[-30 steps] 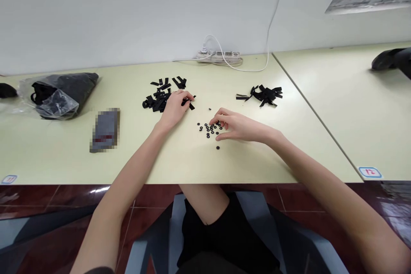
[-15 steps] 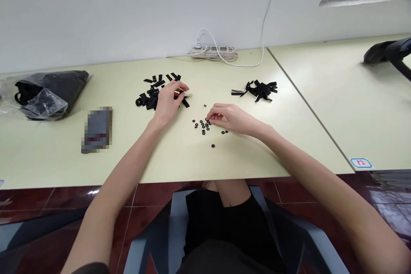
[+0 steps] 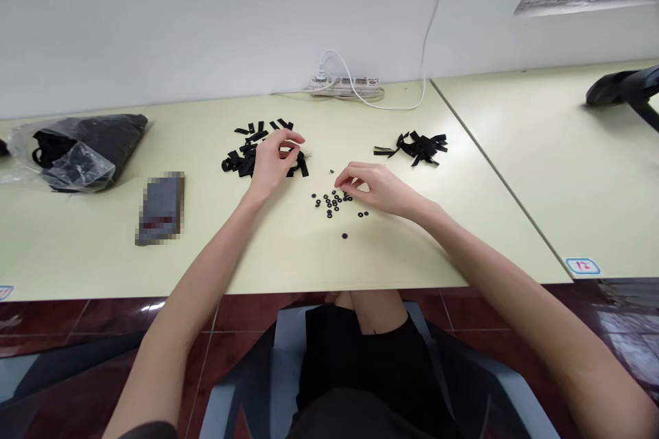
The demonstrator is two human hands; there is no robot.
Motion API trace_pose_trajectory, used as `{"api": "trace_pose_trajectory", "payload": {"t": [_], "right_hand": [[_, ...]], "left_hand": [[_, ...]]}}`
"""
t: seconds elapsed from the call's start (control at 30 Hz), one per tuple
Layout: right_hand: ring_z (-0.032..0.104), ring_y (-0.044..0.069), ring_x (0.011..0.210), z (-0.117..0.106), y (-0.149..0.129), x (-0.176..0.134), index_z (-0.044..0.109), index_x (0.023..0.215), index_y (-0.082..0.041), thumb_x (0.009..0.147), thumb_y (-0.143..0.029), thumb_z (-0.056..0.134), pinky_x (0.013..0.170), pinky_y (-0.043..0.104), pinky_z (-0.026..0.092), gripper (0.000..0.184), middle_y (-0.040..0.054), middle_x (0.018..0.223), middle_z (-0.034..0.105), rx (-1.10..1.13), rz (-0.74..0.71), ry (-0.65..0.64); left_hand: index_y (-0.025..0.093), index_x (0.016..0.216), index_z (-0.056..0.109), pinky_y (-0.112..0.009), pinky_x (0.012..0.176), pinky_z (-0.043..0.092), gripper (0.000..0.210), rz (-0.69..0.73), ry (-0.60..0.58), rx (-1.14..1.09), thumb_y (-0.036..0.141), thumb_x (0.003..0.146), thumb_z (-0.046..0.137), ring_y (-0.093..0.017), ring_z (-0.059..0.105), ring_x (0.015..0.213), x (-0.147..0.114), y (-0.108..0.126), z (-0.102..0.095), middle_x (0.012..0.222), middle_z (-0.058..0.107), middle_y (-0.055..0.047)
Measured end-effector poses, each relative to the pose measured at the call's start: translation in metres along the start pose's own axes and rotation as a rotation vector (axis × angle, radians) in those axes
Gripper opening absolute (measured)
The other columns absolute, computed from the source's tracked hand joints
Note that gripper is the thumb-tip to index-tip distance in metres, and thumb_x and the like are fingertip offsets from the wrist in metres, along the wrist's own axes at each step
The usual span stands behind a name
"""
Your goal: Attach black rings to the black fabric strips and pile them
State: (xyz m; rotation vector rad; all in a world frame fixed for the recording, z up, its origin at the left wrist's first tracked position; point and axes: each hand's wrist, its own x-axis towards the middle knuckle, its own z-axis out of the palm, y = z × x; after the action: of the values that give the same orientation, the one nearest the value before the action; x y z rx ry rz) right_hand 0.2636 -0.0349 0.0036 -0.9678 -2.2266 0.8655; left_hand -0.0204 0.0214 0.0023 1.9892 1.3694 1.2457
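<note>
My left hand is over the left pile of short black fabric strips. Its thumb and fingers are curled together on one black fabric strip, which bends down from the fingertips. My right hand hovers by the far edge of a scatter of small round black buttons, some with a pale centre. The right thumb and fingertips are drawn together; whatever may be between them is too small to make out. Another heap of black strips lies further back on the right.
A clear plastic bag with black material lies at the far left, near a blurred-out dark object. A power strip with a white cable sits against the wall. A seam divides the tabletop on the right, beside a numbered label.
My right fingertips have shifted slightly away from the middle of the buttons, showing more of them. The left hand stays nearly still, with its strip now bent more visibly. The view has shifted slightly.
</note>
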Motion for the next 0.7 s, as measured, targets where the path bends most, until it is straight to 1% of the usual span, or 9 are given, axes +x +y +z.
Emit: {"api": "trace_pose_trajectory", "payload": {"t": [0.13,0.27,0.37,0.47,0.6,0.7], "right_hand": [[0.076,0.026,0.097,0.002,-0.001,0.000,0.081,0.108,-0.027,0.109,-0.035,0.057,0.091,0.046,0.062,0.026,0.0093,0.115,0.081,-0.009,0.003,0.010],[0.074,0.024,0.093,0.003,0.000,0.001,0.079,0.107,-0.025,0.108,-0.030,0.053,0.088,0.044,0.060,0.026,0.0093,0.114,0.080,-0.036,0.002,0.049],[0.074,0.024,0.094,0.002,0.000,0.001,0.078,0.107,-0.026,0.109,-0.031,0.052,0.088,0.044,0.058,0.027,0.0093,0.116,0.080,-0.049,0.004,0.064],[0.074,0.026,0.098,0.002,-0.001,0.001,0.079,0.108,-0.026,0.110,-0.034,0.052,0.091,0.045,0.057,0.028,0.0090,0.116,0.080,-0.054,0.009,0.057],[0.074,0.026,0.100,0.002,-0.002,0.000,0.079,0.109,-0.026,0.112,-0.034,0.051,0.092,0.045,0.056,0.029,0.0095,0.118,0.080,-0.063,0.012,0.050],[0.075,0.026,0.101,0.002,-0.002,0.000,0.078,0.109,-0.025,0.113,-0.033,0.051,0.092,0.044,0.056,0.028,0.0096,0.119,0.081,-0.081,0.007,0.057]], "left_hand": [[0.022,0.105,0.076,-0.034,0.092,0.065,0.016,-0.052,-0.003,-0.024,0.013,0.095,0.068,-0.022,0.078,0.110,0.001,-0.002,-0.002,0.124,0.081,-0.009],[0.022,0.107,0.076,-0.035,0.100,0.066,0.020,-0.086,0.027,-0.062,0.012,0.092,0.068,-0.023,0.077,0.118,0.001,0.000,-0.004,0.128,0.081,-0.008],[0.023,0.109,0.075,-0.037,0.107,0.066,0.023,-0.097,0.052,-0.075,0.010,0.091,0.068,-0.023,0.075,0.123,0.002,0.000,-0.005,0.130,0.080,-0.008],[0.023,0.111,0.074,-0.036,0.112,0.065,0.025,-0.104,0.079,-0.074,0.008,0.091,0.067,-0.021,0.076,0.123,0.003,-0.003,-0.006,0.130,0.080,-0.007],[0.024,0.114,0.072,-0.034,0.112,0.064,0.025,-0.116,0.161,-0.061,0.009,0.095,0.069,-0.021,0.076,0.125,0.005,-0.009,-0.007,0.130,0.079,-0.007],[0.024,0.116,0.074,-0.037,0.113,0.064,0.022,-0.135,0.236,-0.075,0.013,0.097,0.074,-0.023,0.076,0.127,0.006,-0.012,-0.009,0.131,0.079,-0.008]]}}
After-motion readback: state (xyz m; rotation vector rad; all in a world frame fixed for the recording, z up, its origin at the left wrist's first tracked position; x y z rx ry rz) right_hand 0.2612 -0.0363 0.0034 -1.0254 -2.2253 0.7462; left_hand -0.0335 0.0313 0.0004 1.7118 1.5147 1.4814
